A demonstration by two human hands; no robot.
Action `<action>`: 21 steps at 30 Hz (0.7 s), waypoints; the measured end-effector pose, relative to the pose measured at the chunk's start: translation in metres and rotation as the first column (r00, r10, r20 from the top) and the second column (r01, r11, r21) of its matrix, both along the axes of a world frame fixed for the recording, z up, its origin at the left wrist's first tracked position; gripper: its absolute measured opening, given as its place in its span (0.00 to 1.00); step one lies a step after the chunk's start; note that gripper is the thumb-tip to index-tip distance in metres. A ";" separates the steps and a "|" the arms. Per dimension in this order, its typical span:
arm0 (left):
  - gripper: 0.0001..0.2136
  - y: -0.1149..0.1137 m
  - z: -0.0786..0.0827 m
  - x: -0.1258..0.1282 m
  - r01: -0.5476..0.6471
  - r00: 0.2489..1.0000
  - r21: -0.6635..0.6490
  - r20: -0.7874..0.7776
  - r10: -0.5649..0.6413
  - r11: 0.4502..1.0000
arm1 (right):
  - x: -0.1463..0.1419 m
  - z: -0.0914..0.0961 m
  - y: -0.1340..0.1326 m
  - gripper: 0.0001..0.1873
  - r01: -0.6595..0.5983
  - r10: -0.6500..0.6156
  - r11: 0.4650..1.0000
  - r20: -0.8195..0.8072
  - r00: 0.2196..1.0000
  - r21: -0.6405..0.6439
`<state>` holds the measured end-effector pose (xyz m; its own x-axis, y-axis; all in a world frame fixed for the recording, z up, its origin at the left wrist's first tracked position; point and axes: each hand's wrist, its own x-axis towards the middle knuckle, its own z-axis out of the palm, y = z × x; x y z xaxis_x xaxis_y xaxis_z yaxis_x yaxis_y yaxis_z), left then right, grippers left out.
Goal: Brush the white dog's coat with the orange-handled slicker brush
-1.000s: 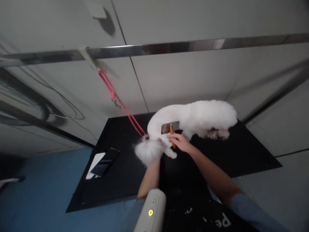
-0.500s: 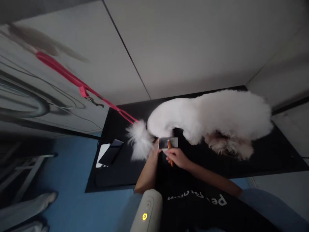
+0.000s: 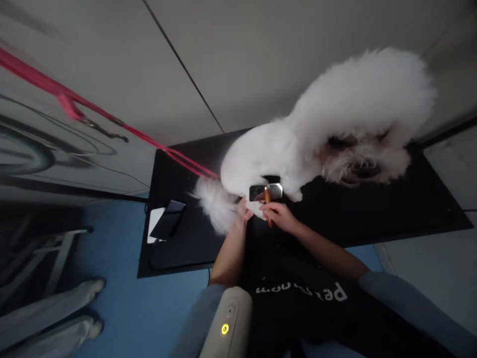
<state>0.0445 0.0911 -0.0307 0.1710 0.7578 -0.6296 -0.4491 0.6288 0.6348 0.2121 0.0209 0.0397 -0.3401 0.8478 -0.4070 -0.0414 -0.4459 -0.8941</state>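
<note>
A white fluffy dog [image 3: 253,154] is on the black grooming table, its head to the right and its bushy tail [image 3: 216,204] to the left. My right hand [image 3: 281,215] is closed around the orange-brown handle of a slicker brush [image 3: 275,191]. The brush's shiny rectangular metal back faces up, over the dog's hind leg; its pins are hidden. My left hand [image 3: 244,211] is closed on that hind leg [image 3: 256,208], beside the tail. Some of its fingers are hidden by fur.
A pink leash [image 3: 145,136] slants from upper left down to the dog's rear. A dark phone [image 3: 169,221] lies on a white object at the left of the table [image 3: 186,248]. A pale device with a yellow light [image 3: 227,323] and another person's legs [image 3: 52,313] are below.
The dog's head has risen and turned toward me. The view has shifted, and the brush now sits slightly higher and further right. Both hands keep their hold.
</note>
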 end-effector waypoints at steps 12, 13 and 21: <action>0.21 -0.002 0.023 0.027 -0.282 0.920 -0.044 0.270 0.283 0.958 | 0.023 0.010 0.020 0.08 -0.393 0.383 0.912 -0.100 0.918 -0.121; 0.20 -0.002 0.023 0.028 -0.294 0.914 -0.036 0.281 0.292 0.955 | 0.025 0.010 0.022 0.08 -0.455 0.445 0.880 -0.101 0.890 -0.136; 0.17 -0.004 0.020 0.022 -0.247 0.945 -0.026 0.212 0.247 0.969 | 0.018 0.009 0.023 0.13 -0.388 0.392 0.917 0.026 0.920 -0.095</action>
